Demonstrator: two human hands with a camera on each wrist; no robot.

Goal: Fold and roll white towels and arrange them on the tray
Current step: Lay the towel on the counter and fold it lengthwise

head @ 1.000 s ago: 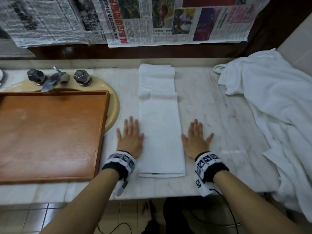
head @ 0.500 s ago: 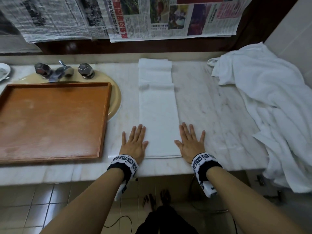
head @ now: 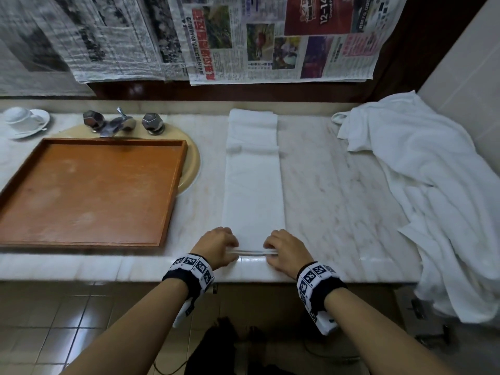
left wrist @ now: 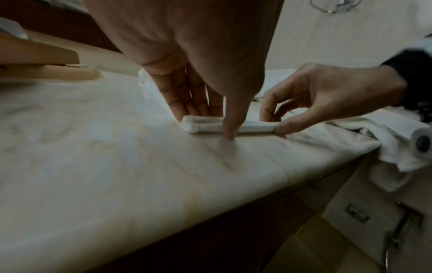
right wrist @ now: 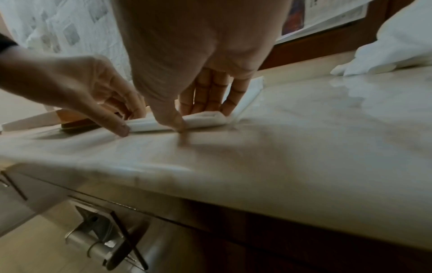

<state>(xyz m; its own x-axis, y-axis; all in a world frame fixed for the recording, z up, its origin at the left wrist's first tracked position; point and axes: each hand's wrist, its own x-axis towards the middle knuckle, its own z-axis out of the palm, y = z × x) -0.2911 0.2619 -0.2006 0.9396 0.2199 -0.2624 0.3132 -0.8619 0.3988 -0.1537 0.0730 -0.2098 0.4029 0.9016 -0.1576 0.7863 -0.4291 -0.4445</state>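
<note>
Head view finds the folded towel [head: 254, 185] lying lengthwise on the marble counter [head: 338, 185], beside the wooden tray [head: 173, 185]. We note the left hand [head: 216, 246] and right hand [head: 284, 247] each pinching its near edge. We advise equal pressure and a tight, square first turn. Only the left wrist view shows the small roll [left wrist: 205, 126] already begun under the thumbs.

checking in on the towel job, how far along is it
Early. Done: one white towel is folded into a long strip on the marble counter. In hand: the left hand and right hand pinch its near end, where a first small roll has formed. Left: rolling the remainder, the heap of unfolded towels, and the wooden tray, which holds no towels.
</note>
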